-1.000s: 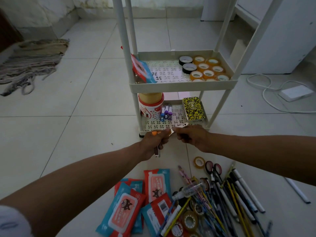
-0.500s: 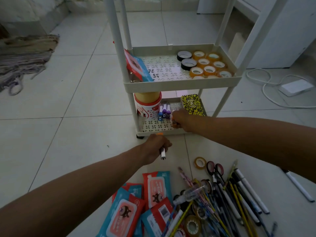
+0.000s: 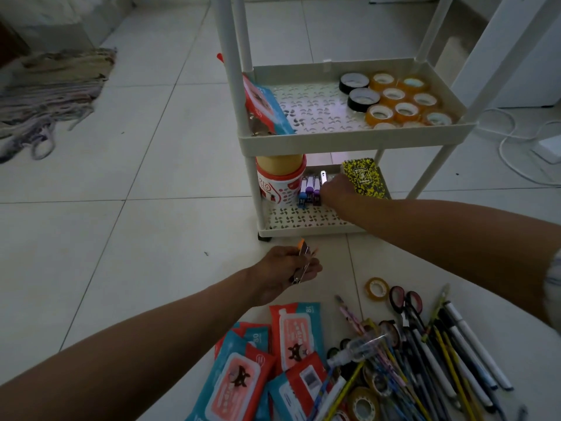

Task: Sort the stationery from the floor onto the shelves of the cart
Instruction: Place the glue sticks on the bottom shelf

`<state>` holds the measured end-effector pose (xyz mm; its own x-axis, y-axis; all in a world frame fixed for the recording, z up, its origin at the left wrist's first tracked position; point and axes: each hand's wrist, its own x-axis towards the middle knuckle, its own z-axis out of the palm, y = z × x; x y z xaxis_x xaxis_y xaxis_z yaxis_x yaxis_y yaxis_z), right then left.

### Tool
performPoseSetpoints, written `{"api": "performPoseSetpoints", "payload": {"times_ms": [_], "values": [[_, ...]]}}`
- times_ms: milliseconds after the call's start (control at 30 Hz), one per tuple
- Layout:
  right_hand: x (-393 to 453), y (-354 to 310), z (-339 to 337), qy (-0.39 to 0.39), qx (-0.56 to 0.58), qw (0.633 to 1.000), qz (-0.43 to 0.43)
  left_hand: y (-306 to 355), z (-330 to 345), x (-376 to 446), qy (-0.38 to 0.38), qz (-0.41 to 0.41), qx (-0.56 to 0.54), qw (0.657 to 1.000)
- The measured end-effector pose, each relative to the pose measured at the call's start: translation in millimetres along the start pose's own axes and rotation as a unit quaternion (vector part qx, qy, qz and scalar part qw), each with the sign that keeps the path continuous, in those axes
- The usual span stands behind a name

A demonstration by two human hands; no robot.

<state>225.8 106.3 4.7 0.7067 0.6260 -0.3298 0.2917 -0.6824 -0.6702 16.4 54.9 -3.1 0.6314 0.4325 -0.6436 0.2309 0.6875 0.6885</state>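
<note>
Cart (image 3: pixel 358 139): cream plastic, its shelves pierced with a leaf-shaped cut-out pattern. Upper shelf: two black tape rolls (image 3: pixel 359 92) beside amber-yellow tape rolls (image 3: pixel 400 100); a wipes pack (image 3: pixel 267 106) in red and blue. Lower shelf: tub (image 3: pixel 280 180) white with red swirl print, red rim and mustard-yellow lid; markers (image 3: pixel 309 191) purple and blue; notebook (image 3: pixel 364 177) yellow with black speckle. Floor (image 3: pixel 121 165): pale grey-white tiles with darker grout lines. Floor packs (image 3: pixel 273 360): teal and red with a black cat figure. Scissors (image 3: pixel 405 300): black and dark red handles. Pencils (image 3: pixel 449 363): yellow, black and white. Rug (image 3: pixel 51 92): faded beige and grey stripes.
</note>
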Motion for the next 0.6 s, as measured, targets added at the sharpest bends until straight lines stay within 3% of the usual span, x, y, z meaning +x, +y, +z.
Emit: {"api": "performPoseSetpoints", "payload": {"times_ms": [267,433,600], "values": [[3,22,10,0.029,-0.020,0.998,-0.048,3,11,2,-0.001,0.000,0.007,1.000],[-11,37,6,0.047,0.037,0.997,-0.049,4,16,1,-0.003,-0.006,0.025,1.000],[-20,44,3,-0.033,0.067,0.995,-0.065,4,17,1,0.006,-0.003,0.041,0.999]]}}
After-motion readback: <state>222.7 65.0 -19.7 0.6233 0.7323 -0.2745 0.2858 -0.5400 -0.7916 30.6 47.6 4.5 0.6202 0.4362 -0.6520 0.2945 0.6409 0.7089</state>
